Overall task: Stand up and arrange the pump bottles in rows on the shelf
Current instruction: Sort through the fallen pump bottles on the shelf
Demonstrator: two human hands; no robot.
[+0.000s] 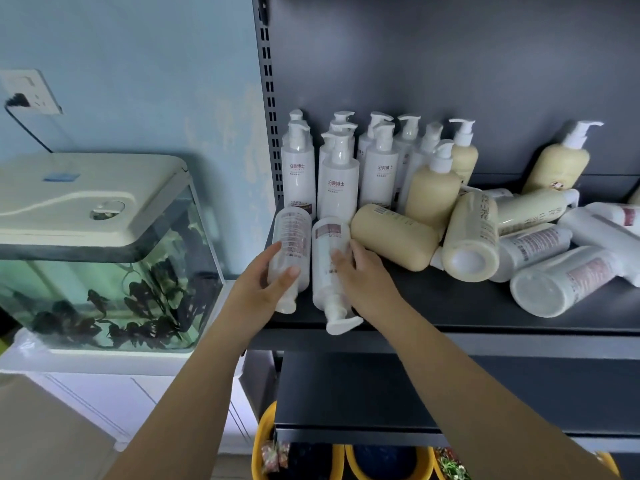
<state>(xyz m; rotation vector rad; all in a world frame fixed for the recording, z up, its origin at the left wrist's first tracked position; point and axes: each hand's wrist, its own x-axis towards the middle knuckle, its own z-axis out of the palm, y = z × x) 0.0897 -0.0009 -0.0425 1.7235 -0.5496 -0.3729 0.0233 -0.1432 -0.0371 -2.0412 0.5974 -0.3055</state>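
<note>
Two white pump bottles lie side by side at the left front of the dark shelf, pumps toward me. My left hand is wrapped around the left lying bottle. My right hand rests on the side of the right lying bottle, fingers curled onto it. Behind them several white bottles stand upright in rows. Two cream bottles stand beside them, a third farther right. Other cream bottles and white bottles lie tumbled across the shelf's right side.
A fish tank with a white lid stands on a white cabinet left of the shelf. The slotted shelf upright runs along the left edge. A lower shelf and yellow bins sit below.
</note>
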